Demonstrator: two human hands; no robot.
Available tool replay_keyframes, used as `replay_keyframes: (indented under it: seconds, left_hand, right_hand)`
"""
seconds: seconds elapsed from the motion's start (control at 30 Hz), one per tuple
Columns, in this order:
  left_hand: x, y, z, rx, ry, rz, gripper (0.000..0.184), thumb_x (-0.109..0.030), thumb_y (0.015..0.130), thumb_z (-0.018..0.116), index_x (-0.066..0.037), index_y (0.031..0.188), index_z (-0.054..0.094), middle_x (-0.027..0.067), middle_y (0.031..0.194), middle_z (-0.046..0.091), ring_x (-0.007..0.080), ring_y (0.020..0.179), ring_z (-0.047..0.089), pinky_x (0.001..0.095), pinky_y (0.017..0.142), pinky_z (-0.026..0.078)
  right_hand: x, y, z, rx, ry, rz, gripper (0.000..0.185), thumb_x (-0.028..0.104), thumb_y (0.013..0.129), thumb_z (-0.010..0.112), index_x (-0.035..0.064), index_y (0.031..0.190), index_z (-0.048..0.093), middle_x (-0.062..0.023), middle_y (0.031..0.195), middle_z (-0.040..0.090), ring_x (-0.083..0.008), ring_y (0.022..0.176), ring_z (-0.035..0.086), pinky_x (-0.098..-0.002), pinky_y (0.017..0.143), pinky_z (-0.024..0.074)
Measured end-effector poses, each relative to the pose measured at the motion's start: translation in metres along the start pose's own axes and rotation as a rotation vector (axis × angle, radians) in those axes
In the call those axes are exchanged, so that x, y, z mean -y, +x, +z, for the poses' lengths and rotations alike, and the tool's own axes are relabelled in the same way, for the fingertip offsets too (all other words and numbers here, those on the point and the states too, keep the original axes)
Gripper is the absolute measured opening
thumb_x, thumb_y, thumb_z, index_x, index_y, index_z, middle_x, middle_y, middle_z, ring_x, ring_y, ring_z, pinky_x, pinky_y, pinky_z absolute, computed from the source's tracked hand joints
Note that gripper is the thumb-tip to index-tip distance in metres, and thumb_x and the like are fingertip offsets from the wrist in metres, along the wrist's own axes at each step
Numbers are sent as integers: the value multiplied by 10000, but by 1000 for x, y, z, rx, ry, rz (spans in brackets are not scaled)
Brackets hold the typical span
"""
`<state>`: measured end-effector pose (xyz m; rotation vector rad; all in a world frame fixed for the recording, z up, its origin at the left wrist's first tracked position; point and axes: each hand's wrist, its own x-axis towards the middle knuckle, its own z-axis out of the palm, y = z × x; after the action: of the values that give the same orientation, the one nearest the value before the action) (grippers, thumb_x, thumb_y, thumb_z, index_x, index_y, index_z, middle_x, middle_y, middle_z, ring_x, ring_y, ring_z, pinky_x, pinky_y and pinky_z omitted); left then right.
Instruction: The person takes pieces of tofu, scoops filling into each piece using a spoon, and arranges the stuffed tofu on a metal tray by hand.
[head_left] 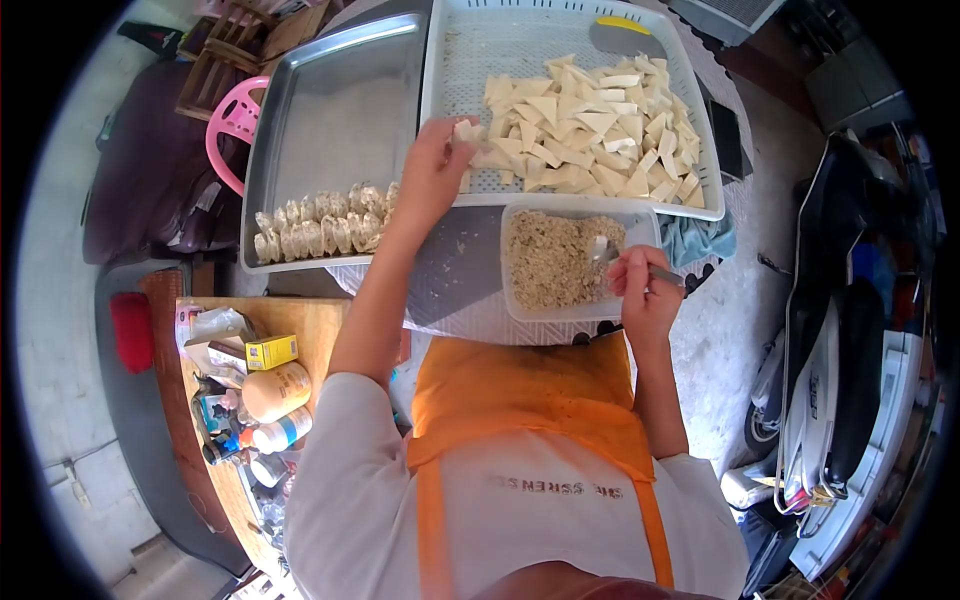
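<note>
My left hand (436, 170) is at the near left corner of the white perforated tray (455, 60), its fingers closed on a small pale piece (467, 131). Beside it lies a heap of pale triangular pieces (600, 130) that look like cut tofu. My right hand (645, 287) grips a metal spoon (664, 273), whose bowl rests in the crumbly beige filling (560, 260) of a clear plastic tub (512, 293). To the left, two rows of filled pieces (320, 225) stand along the near edge of a metal tray (340, 120).
A scraper with a yellow handle (622, 23) lies at the white tray's far right. A teal cloth (698, 240) is beside the tub. Jars and boxes crowd a wooden side table (330, 320) at my left. A pink round object (235, 120) is behind the metal tray.
</note>
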<state>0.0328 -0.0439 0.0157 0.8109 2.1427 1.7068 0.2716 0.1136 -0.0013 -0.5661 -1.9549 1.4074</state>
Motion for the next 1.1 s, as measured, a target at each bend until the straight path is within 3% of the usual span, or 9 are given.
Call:
replay_keyframes:
  seconds: [0.03, 0.13, 0.2, 0.37, 0.57, 0.83, 0.93, 1.03, 1.1]
  left_hand:
    - [-6, -7, 3, 74, -363, -170, 261, -111, 948, 440, -9, 1177, 513, 98, 1116, 590, 218, 1038, 582, 359, 863, 493]
    - [-27, -35, 25, 167, -632, -271, 307, -123, 973, 396, -14, 1247, 480, 84, 1228, 541, 180, 1061, 564, 329, 887, 491]
    - [-36, -49, 38, 221, -714, -292, 320, -114, 968, 396, -19, 1267, 460, 102, 1258, 525, 184, 1064, 560, 326, 896, 481]
    - [-44, -62, 54, 280, -818, -330, 415, -73, 958, 378, -54, 1372, 365, 103, 1251, 529, 167, 1054, 550, 283, 911, 450]
    - [-41, -65, 56, 303, -584, -289, 466, -20, 936, 363, -109, 1393, 371, 65, 1149, 587, 103, 974, 548, 228, 856, 444]
    - [-30, -73, 75, 287, -271, 36, 433, 30, 908, 371, -84, 1309, 488, 46, 1080, 613, 94, 966, 550, 212, 823, 442]
    - [-32, -75, 75, 305, -184, 85, 423, 35, 905, 370, -73, 1293, 500, 52, 1102, 605, 108, 1001, 550, 229, 850, 439]
    - [-24, -73, 72, 289, -246, 36, 413, 33, 901, 378, -60, 1284, 501, 54, 1115, 598, 115, 1002, 551, 243, 878, 434]
    - [-21, -75, 67, 253, -346, -44, 411, 37, 891, 385, -47, 1277, 499, 53, 1119, 593, 116, 996, 551, 248, 893, 429]
  right_hand:
    - [9, 2, 0, -34, 101, 36, 152, 84, 915, 519, 12, 812, 604, -63, 627, 604, -101, 491, 558, -238, 479, 448]
    - [39, 6, 4, 59, -29, -203, 113, 42, 900, 499, -2, 851, 590, -85, 663, 606, -151, 533, 571, -263, 507, 465]
    - [46, 5, 10, 141, -135, -357, 63, -18, 850, 526, -8, 861, 587, -107, 718, 618, -244, 598, 609, -317, 558, 498]
    - [49, 6, 21, 199, -108, -562, 136, -78, 777, 580, -11, 896, 589, -123, 794, 634, -291, 656, 630, -340, 595, 512]
    - [46, 2, 20, 205, -140, -584, 138, -73, 774, 579, -16, 900, 582, -120, 796, 630, -295, 661, 629, -335, 579, 509]
    - [36, -2, 24, 215, -224, -614, 187, -60, 763, 600, -17, 942, 568, -122, 814, 625, -301, 676, 624, -351, 584, 511]
    - [28, 1, 33, 153, -222, -660, 74, -52, 841, 522, -16, 889, 566, -119, 689, 591, -201, 571, 582, -289, 514, 454]
    - [27, 2, 22, 253, -29, -306, 119, 31, 888, 491, -29, 849, 586, -125, 688, 591, -156, 593, 579, -274, 527, 445]
    - [26, 10, 12, 102, 100, 7, 164, 93, 884, 513, -21, 828, 616, -131, 729, 621, -224, 592, 600, -294, 533, 459]
